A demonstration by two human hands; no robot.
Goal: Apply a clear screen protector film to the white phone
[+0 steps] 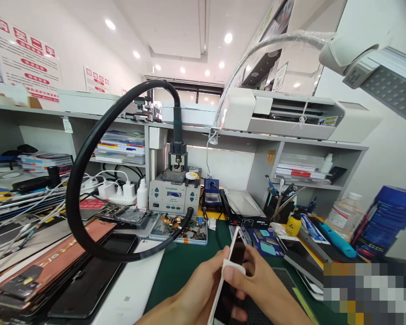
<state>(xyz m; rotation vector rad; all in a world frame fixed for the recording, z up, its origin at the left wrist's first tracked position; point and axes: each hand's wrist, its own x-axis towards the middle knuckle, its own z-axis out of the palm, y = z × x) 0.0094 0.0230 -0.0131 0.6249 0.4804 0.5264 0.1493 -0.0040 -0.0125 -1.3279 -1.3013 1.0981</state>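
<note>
In front of me my left hand (201, 282) is wrapped around a smartphone (226, 300) with a white frame and a dark screen, held tilted with its top edge away from me. My right hand (262, 282) pinches a small white flat piece with rounded corners (239, 268) under the thumb, against the phone's screen. Whether that piece is cloth or plastic I cannot tell. Some fingers of both hands are hidden behind the phone. Beneath them are a green mat (186, 266) and a dark perforated pad (280, 280).
A hot air station (174, 194) with a thick looping black hose (75, 180) stands ahead, behind a tray of small parts (203, 234). Phones and a tablet (131, 289) lie left. Tools, a yellow bottle (293, 224) and a clear bottle (343, 214) crowd the right. A lamp (389, 76) overhangs.
</note>
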